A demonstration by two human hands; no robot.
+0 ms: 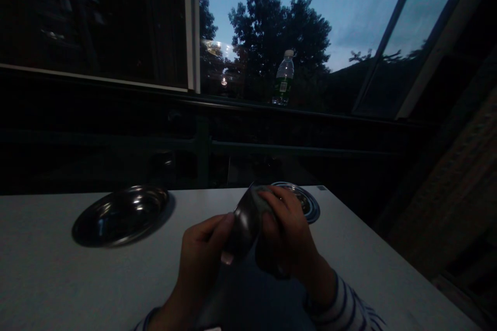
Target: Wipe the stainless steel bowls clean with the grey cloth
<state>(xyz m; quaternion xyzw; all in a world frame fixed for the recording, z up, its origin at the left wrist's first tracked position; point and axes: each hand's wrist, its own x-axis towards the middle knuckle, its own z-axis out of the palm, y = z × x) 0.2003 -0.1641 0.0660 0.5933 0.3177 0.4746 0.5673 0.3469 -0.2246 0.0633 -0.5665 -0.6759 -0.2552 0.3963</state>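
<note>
Both my hands hold a dark shiny metal bowl [245, 222] tilted on its side above the pale table [58, 274]. My left hand [200, 256] grips its lower left rim with thumb and fingers closed. My right hand [289, 227] wraps over its upper right side, and something greyish, maybe a cloth, shows under the fingers. A striped sleeve covers my right wrist. An empty steel bowl [122, 213] rests on the table to the left. Behind my right hand lies a flat steel plate [308, 206].
A clear plastic water bottle [284, 78] with a green label stands on the dark window ledge ahead. The open window shows dusk sky and trees. The table's right edge [388, 258] drops off to a dim floor. The light is very low.
</note>
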